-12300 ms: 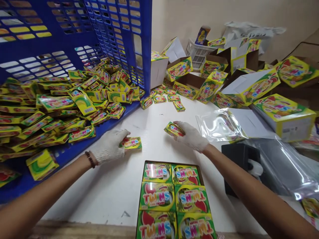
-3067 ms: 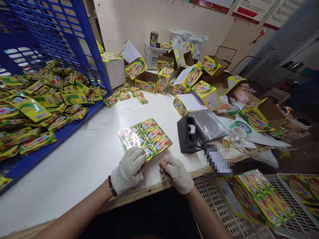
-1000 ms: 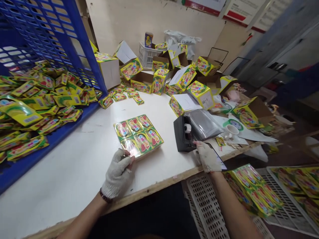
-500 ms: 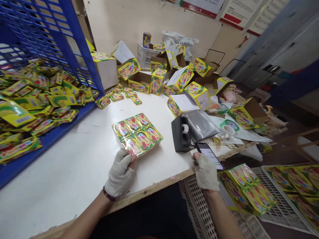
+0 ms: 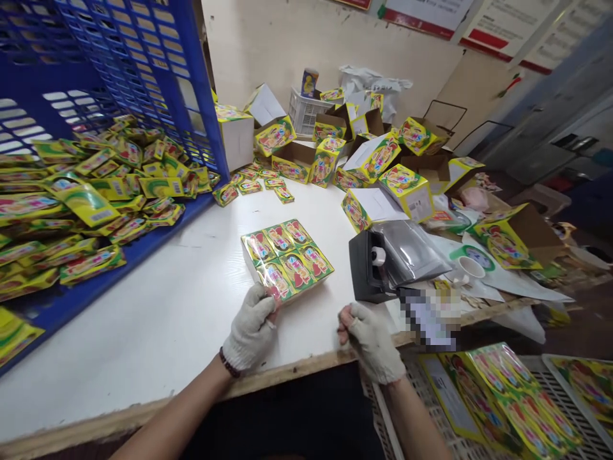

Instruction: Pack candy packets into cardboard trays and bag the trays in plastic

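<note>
The left hand in white knitted glove (image 5: pixel 251 332) pinches the near corner of the glossy, rectangular yellow-green six-box pack (image 5: pixel 293 254) on the white table (image 5: pixel 167 313), which might slide if this grip loosens, while the right gloved hand (image 5: pixel 376 345) curls inward, holding what I cannot tell.

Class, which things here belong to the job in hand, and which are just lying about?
Likely in the job:
wrapped block of boxes, its corner in the left hand
tape dispenser, near the right hand
clear plastic sheets
small boxes

Seemingly just lying about:
white mug
green roll
purple box
</note>
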